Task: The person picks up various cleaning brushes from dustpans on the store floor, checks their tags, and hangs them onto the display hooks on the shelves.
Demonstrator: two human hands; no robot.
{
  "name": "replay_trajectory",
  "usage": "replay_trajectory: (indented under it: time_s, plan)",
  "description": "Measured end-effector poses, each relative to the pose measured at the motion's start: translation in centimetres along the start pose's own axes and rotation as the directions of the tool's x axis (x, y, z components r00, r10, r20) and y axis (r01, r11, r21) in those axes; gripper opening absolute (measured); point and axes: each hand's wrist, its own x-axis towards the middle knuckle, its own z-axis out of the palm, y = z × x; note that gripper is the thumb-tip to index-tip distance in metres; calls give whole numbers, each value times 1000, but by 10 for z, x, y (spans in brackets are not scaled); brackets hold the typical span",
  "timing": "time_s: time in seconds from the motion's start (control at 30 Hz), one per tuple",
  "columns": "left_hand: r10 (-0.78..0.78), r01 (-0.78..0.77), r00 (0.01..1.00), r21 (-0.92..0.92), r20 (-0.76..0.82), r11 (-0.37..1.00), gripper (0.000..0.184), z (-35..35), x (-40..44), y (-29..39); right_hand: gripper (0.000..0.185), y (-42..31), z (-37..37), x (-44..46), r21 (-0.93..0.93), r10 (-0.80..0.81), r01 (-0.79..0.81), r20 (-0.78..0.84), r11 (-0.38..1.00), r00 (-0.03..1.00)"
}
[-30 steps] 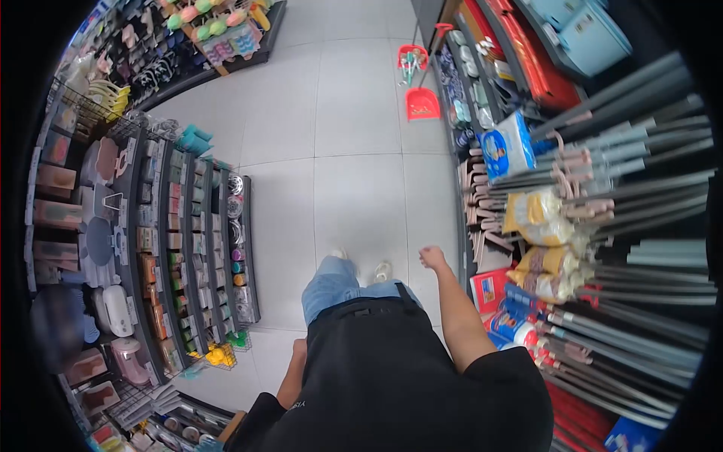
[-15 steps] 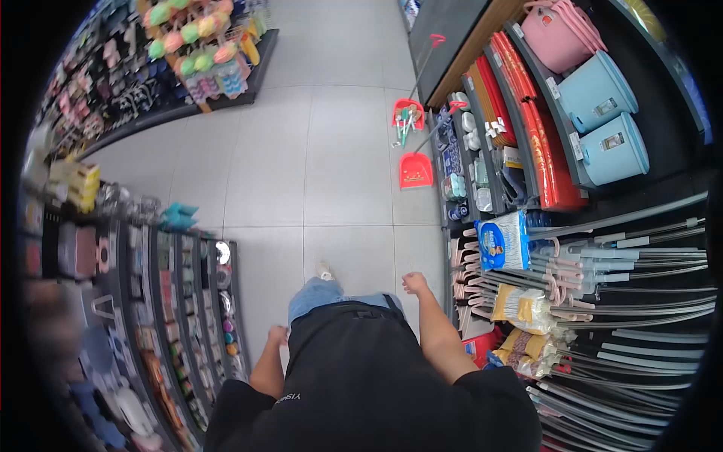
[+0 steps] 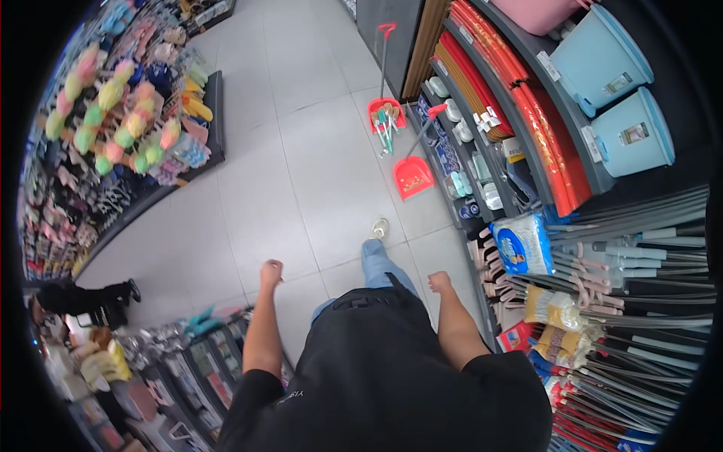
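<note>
My left hand [image 3: 272, 273] hangs over the grey floor with its fingers curled, and I see nothing in it. Level with my waist, my right hand [image 3: 439, 282] is loosely closed too, beside the shelf of mop handles [image 3: 576, 275], not touching it. Ahead on the floor stand two long-handled red dustpans. The farther dustpan [image 3: 374, 124] has several brushes [image 3: 385, 129] in it. The nearer dustpan [image 3: 413, 179] sits by the shelf foot, with some small markings or bits on its pan.
Blue lidded bins [image 3: 635, 135] and red packs [image 3: 538, 113] fill the right shelves. A blue-and-white packet [image 3: 523, 245] juts out there. Pastel pompom goods [image 3: 113, 113] hang on the left rack. A person in black [image 3: 90, 299] stands at the left. Shelves of small goods [image 3: 173, 369] stand lower left.
My view has turned left and I have stepped forward, one shoe now out ahead. My left hand has swung forward. The person in black has come into view.
</note>
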Motion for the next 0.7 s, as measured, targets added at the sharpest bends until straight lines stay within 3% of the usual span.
replay_trajectory:
  time_s: [0.03,0.07,0.1,0.13,0.17,0.2,0.23,0.27,0.3,0.33,0.4,0.5,0.63,0.7]
  plan:
    - [-8,6,999,50,32,999,25,5,0,13,22,-14,-7,12,0,-2,2,13,1000,1000]
    - [-27,32,993,-45,113,998,25,17,5,7,21,-30,-17,19,-3,-1,1,28,1000,1000]
    - [-79,82,989,-23,127,996,23,28,2,5,21,-51,-23,24,-4,-5,5,39,1000,999]
    - [270,-396,895,350,356,849,22,37,9,-15,20,-78,-27,26,47,-2,0,52,999,999]
    - [570,-764,637,524,519,377,24,45,16,-33,20,-106,-39,33,92,-4,-1,54,996,999]
    - [451,-687,722,463,525,560,24,56,0,-29,19,-133,-50,41,138,-5,-2,56,990,998]
    - [165,-337,871,319,463,886,24,59,-9,-14,19,-128,-46,104,-326,-313,351,164,878,936]
    - [-145,101,914,133,379,986,24,60,-19,3,19,-121,-41,169,-681,-586,572,254,456,770]
    - [-238,230,902,64,361,971,25,59,-24,13,20,-165,-56,152,-528,-484,492,166,692,859]
    - [-281,287,893,35,352,957,25,59,-26,20,21,-212,-73,132,-327,-370,373,73,868,926]
    - [-288,305,895,3,340,952,25,60,-15,38,24,-259,-74,179,-199,-471,455,-39,868,881]
    - [-295,327,890,-36,347,944,26,62,19,55,24,-374,-106,145,-153,-531,521,-29,840,847]
    - [-285,337,886,-85,366,938,27,53,92,80,25,-456,-105,152,9,-532,533,-11,846,846]
    - [-266,324,883,-92,386,942,27,43,143,92,24,-478,-100,161,-80,-602,597,-67,798,796]
